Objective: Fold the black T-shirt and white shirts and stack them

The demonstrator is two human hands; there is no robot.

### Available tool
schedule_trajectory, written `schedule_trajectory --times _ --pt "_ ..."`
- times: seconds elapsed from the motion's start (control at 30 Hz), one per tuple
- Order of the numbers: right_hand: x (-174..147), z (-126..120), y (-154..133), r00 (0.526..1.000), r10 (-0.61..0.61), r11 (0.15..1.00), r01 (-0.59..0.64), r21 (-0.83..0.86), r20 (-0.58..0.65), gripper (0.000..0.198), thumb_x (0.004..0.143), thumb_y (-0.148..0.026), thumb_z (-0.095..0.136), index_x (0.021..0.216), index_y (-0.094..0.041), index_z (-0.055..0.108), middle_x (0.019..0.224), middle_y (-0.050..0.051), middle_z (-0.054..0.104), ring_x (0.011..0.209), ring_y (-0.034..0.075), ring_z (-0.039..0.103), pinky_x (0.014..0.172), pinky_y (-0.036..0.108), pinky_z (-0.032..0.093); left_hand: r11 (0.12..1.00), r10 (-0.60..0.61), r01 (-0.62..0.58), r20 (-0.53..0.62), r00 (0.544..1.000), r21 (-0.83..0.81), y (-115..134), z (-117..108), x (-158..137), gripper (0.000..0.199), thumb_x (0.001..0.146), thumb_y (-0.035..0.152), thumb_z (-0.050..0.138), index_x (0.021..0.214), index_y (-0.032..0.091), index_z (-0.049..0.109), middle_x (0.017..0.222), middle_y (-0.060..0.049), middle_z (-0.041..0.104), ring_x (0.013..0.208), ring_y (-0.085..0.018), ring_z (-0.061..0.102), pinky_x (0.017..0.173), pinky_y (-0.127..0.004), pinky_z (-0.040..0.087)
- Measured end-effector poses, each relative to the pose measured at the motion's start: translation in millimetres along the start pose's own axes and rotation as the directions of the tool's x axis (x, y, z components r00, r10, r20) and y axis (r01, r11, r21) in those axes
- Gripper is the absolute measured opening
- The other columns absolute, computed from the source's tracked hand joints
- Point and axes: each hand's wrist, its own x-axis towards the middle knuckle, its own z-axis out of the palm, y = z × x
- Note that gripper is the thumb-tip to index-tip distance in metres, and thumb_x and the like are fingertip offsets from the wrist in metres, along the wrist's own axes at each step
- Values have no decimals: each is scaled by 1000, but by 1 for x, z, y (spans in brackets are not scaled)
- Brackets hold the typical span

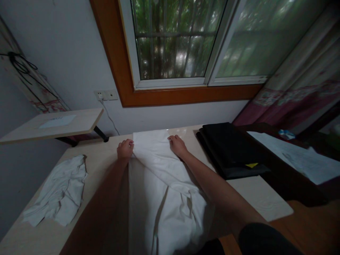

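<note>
Table [103,163], pale wood, below brown-framed window [175,53]; wall [74,71] pale, curtain [300,85] at right. White cloth [151,166] flat on table, far end between left grip [125,148] and right grip [177,144], each pinching one side edge. Crumpled cloth [63,191] at left, apart; black stack [231,145] beyond right forearm.

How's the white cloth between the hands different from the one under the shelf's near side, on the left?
The held cloth is spread lengthwise with a fairly flat far end; the left cloth lies crumpled. The held cloth has the left hand and right hand at its side edges; the left cloth is untouched. Both are white and rest on the table.
</note>
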Motion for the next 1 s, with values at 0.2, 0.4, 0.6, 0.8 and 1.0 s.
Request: schedule_trajectory --times 0.2,0.4,0.6,0.8,1.0 --pt "-5 -4 7 999 -30 998 29 50 15 30 98 -22 53 126 -20 64 113 10 62 101 21 61 95 30 45 990 126 -127 -21 992 -58 -1 -13 -27 22 91 25 51 108 21 65 110 -10 68 114 -27 59 105 -43 41" --pt "-25 -13 16 992 -121 982 115 152 30 36 94 -25 59 129 -18 61 106 8 66 100 22 60 97 34 45 950 303 -299 40 952 -86 -8 -37 -82 27 95 30 51 116 22 64 117 -11 63 113 -28 57 105 -46 42" --pt "-64 -30 19 985 -161 945 136 298 63 39 93 -33 61 129 -20 62 88 2 65 86 21 58 84 33 46 906 422 -419 148 894 -54 -5 -53 -119 32 96 25 50 125 23 64 122 -9 66 115 -29 55 107 -47 43" --pt "-84 -44 18 974 -196 923 143 359 116 21 94 -33 60 106 -22 73 77 1 65 79 19 58 78 30 45 871 485 -491 181 855 -14 1 -59 -124 32 98 30 49 124 25 67 128 -8 67 119 -28 58 112 -49 40" --pt "-70 -32 22 968 -216 891 143 431 125 17 92 -25 58 91 -20 74 86 3 72 76 18 62 75 28 46 877 459 -478 211 863 48 -3 -55 -113 37 99 32 46 130 24 64 136 -9 65 124 -30 59 118 -54 33"
